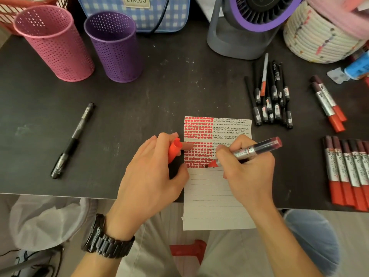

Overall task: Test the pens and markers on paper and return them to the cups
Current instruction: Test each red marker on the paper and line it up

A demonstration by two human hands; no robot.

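marker (259, 149) tilted in right hand (247, 170), tip down on paper (215, 196) at the end of the lowest red row. pinched low on the barrel between thumb and curled fingers. looks light, rigid and smooth; best gripped near the nib for writing, mid-barrel for carrying. orange cap (173, 150) tucked in left hand (151, 170), fingers curled round it, forefinger stretched onto the sheet. thin paper overhanging table (139, 96) edge, likely to slide unless pressed. pink cup (54, 45) and purple cup (113, 47) upright far left.
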